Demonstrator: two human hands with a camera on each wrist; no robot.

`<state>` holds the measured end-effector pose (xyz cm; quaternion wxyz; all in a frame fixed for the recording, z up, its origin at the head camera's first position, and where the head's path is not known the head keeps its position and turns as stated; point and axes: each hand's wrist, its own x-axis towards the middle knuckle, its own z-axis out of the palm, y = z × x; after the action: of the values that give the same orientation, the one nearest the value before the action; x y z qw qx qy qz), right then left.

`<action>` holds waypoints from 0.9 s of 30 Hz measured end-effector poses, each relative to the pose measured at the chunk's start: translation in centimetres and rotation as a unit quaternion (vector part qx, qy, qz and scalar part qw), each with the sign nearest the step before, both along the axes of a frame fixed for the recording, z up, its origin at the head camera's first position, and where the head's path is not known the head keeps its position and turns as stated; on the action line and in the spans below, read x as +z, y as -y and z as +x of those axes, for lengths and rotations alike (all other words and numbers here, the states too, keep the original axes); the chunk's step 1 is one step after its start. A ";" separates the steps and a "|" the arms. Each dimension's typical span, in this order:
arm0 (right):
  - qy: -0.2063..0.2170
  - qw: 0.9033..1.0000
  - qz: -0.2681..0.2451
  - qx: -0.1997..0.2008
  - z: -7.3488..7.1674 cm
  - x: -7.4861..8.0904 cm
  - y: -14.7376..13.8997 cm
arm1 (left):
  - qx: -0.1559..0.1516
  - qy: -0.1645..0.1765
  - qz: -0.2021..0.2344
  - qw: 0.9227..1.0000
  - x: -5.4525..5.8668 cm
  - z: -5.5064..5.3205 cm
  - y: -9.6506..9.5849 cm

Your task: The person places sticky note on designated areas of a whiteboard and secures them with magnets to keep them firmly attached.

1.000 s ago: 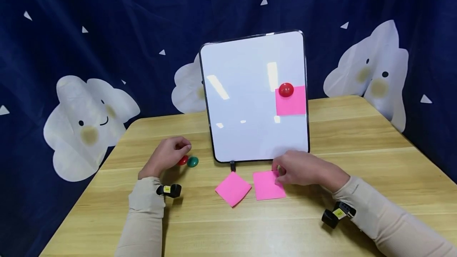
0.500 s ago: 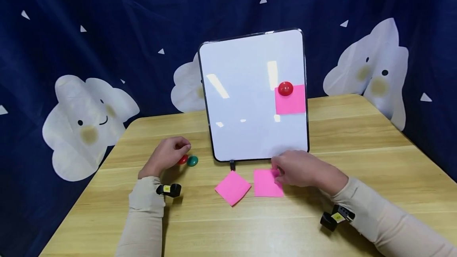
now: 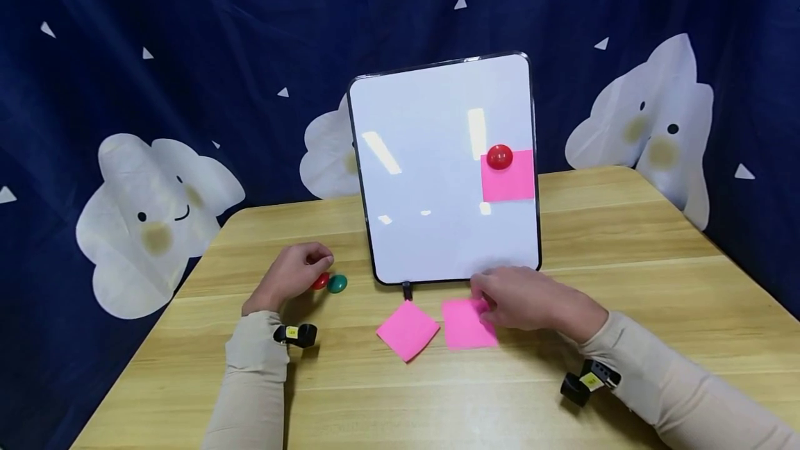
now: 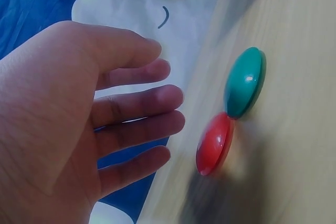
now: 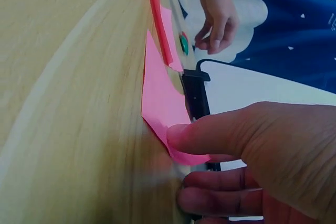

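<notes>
At the foot of the whiteboard (image 3: 431, 117), low over the tabletop (image 3: 437, 408): pink note (image 3: 462, 328), right side pinched between thumb and fingers of the right hand (image 3: 528, 297); can't tell if the rest lies fully flat. Should be very light, thin, bendy, easy to crease; best taken by an edge with a gentle pinch. Stickiness not visible. Just left, second pink note (image 3: 407, 330), turned cornerwise. Further left, left hand (image 3: 290, 271) hovers near red disc (image 4: 214, 142) and green disc (image 4: 244, 82), fingers loosely bent, slightly spread, holding nothing. On the board's right side, third pink note (image 3: 509, 185), red dome (image 3: 500, 156) over its upper part. Behind, cloud-print curtain (image 3: 250, 12).
</notes>
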<state>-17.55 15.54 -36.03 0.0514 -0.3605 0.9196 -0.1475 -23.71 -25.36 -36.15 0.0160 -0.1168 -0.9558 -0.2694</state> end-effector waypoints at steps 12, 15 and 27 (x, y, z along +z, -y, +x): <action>-0.003 0.999 -0.018 0.031 -0.2 -0.7 0.3 | 0.000 0.014 0.011 1.000 -0.4 0.0 0.2; -0.008 0.999 -0.011 0.033 -0.1 -0.8 0.3 | 0.000 0.021 0.013 1.000 -0.5 0.1 0.2; 0.001 1.000 -0.001 0.023 0.0 -0.8 0.4 | -0.021 0.056 0.028 0.998 -1.2 0.1 0.3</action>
<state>-17.56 15.17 -36.82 0.0555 -0.3817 0.9108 -0.1473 -23.63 -25.68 -37.37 -0.0396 -0.1212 -0.9445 -0.3029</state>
